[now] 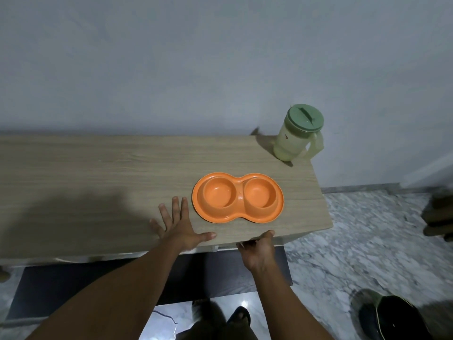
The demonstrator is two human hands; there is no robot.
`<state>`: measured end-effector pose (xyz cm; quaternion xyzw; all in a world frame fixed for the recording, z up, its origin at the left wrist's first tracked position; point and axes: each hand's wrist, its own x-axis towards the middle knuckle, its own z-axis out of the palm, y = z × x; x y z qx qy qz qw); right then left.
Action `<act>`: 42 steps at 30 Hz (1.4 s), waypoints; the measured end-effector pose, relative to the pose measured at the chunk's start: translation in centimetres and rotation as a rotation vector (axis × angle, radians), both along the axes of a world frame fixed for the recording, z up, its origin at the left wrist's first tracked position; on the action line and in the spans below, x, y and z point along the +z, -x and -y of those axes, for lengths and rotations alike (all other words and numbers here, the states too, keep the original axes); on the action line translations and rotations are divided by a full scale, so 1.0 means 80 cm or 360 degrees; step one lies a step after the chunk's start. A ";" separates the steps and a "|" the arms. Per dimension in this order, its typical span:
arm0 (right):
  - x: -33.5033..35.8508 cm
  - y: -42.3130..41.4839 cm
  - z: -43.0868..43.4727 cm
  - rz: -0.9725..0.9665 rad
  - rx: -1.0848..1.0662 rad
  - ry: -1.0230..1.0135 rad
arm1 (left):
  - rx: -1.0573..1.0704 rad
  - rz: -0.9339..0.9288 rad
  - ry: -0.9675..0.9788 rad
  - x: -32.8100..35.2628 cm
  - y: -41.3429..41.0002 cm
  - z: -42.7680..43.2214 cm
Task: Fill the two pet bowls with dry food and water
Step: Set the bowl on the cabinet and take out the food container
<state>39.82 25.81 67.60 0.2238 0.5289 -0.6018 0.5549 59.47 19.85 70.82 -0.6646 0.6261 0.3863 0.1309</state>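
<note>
The orange double bowl (239, 195), two round empty wells in one glossy plastic tray, sits near the right end of the wooden table (98, 168). My left hand (179, 229) lies flat beside it, fingers spread. My right hand (257, 251) grips the table's front edge, thumb on top.

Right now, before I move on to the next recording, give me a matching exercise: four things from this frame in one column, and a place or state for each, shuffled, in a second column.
Things
1. double pet bowl
2. jug
3. left hand
4. right hand

Place or state
A. lies flat on the table, fingers spread
B. stands at the far right corner, green lid on
C. both wells empty, near the front edge
D. grips the front edge, thumb on top

Pairs: 1-C, 2-B, 3-A, 4-D
</note>
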 end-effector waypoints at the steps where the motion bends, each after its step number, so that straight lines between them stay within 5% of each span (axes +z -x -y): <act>1: -0.001 0.000 -0.002 -0.0025 0.0017 -0.0006 | -0.0005 -0.0002 0.0003 0.000 0.000 0.001; 18: -0.024 -0.029 -0.037 -0.0219 0.0178 -0.0266 | -0.0006 0.0019 0.0008 0.001 0.000 0.000; 33: -0.029 -0.003 -0.065 -0.1120 0.0408 -0.0458 | 0.0012 0.0025 0.0028 0.004 0.001 0.000; 38: -0.017 0.063 -0.109 -0.1224 0.0415 -0.0651 | 0.0009 0.0072 0.0055 0.000 -0.002 0.000; 42: -0.012 0.118 -0.125 -0.1664 0.0531 -0.0956 | -0.0028 0.0124 0.0058 -0.004 0.003 -0.001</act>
